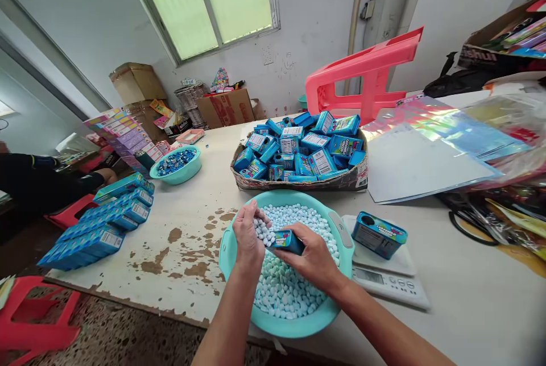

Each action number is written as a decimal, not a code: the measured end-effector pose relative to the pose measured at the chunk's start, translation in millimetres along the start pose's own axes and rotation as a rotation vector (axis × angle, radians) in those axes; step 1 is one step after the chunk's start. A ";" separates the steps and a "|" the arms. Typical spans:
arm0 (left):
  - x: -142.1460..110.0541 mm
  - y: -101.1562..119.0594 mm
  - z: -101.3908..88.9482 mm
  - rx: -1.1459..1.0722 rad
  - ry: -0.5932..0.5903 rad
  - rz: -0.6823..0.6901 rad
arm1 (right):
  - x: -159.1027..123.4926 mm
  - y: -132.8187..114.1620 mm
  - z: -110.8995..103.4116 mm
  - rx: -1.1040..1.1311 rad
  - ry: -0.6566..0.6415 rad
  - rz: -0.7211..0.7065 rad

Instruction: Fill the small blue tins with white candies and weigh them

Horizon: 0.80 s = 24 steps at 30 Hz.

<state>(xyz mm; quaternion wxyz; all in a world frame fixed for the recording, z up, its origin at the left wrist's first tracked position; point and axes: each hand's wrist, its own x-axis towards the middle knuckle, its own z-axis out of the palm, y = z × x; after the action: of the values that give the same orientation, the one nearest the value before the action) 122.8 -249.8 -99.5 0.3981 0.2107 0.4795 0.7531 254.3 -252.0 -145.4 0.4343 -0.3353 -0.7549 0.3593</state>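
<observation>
My left hand (249,229) is cupped around a heap of small pale-blue candies (264,232) above a turquoise basin (290,327). In my right hand (313,255) lies a small blue candy tin (288,241), tilted so that one end points at the cupped candies. Loose candies of the same kind (290,298) fill much of the basin below both hands. Right of the basin, another blue tin (379,235) rests on a white kitchen scale (388,286); a round dark hole shows in its top.
Behind the basin stands a cardboard box (298,185) heaped with blue tins. Stacked blue boxes (106,224) and a bowl of shiny blue pieces (179,175) are on the left. A pink stool (362,70), silvery sheets (426,161) and scissors (471,229) lie to the right. A person (38,173) sits far left.
</observation>
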 end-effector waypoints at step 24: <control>-13.7 18.2 2.0 0.060 -0.097 0.007 | 6.7 -23.8 -4.5 0.012 -0.022 0.091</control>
<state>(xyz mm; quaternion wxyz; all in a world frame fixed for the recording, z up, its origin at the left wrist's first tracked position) 125.1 -263.8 -81.5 0.4118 0.2605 0.4813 0.7286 251.0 -257.7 -121.1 0.4112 -0.3625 -0.7415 0.3869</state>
